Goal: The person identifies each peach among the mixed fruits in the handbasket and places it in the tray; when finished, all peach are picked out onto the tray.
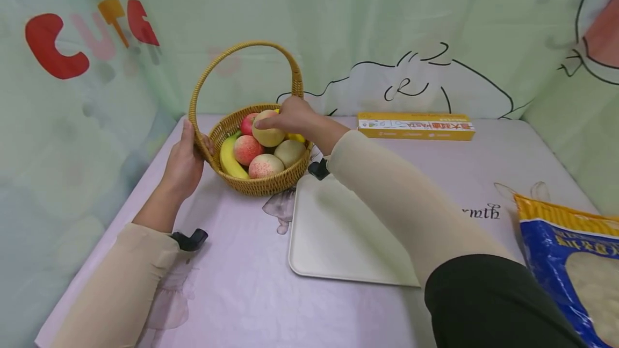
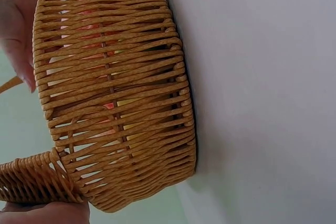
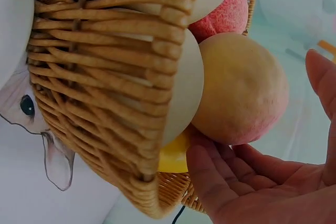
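A wicker basket (image 1: 256,189) with a tall hoop handle (image 1: 198,90) stands on the table, full of fruit. My left hand (image 1: 186,162) grips the foot of the handle on the basket's left side; the left wrist view shows fingers (image 2: 47,214) there. At the basket's right rim my right hand (image 1: 300,117) reaches over a yellowish peach (image 1: 267,136) on top of the pile. In the right wrist view, its fingers (image 3: 210,182) lie beside and under this peach, with the thumb apart from it. Around it are a banana (image 1: 230,157), reddish peaches (image 1: 248,150) and a pale round fruit (image 1: 290,153).
A white tray (image 1: 333,240) lies just right of the basket, partly beneath my right forearm. At the back stands a yellow pasta box (image 1: 416,127). A blue and yellow bag (image 1: 551,251) is at the right edge. Printed curtains (image 1: 362,26) hang behind the table.
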{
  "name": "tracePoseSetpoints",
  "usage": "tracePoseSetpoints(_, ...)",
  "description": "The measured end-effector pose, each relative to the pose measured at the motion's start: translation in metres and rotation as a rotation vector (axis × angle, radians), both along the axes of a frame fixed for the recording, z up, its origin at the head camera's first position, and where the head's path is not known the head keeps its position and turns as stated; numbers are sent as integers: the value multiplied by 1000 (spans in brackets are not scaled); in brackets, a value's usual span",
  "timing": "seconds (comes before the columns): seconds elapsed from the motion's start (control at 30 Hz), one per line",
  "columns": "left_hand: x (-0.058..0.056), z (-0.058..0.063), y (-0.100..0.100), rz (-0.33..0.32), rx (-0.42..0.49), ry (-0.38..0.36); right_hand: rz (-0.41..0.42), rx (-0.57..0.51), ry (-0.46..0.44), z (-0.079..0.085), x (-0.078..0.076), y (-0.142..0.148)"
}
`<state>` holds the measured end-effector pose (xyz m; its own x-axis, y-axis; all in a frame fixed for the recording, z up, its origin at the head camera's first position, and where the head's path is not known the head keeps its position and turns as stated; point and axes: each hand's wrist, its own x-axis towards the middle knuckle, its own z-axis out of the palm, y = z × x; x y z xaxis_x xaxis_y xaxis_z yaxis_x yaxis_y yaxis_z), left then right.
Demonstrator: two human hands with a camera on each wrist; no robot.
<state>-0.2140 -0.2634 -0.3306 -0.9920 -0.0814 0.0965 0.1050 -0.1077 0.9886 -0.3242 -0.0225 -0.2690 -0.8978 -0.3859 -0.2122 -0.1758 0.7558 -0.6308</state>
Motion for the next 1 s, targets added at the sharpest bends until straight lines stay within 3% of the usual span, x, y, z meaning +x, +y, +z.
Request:
tracePoseSetpoints(0.47, 0, 0, 1, -3, -6, -7, 19, 110, -5, 6, -4, -14)
tracePoseSetpoints(1.0, 1, 0, 1, -8, 0, -13, -27, 170, 108, 3, 1, -26)
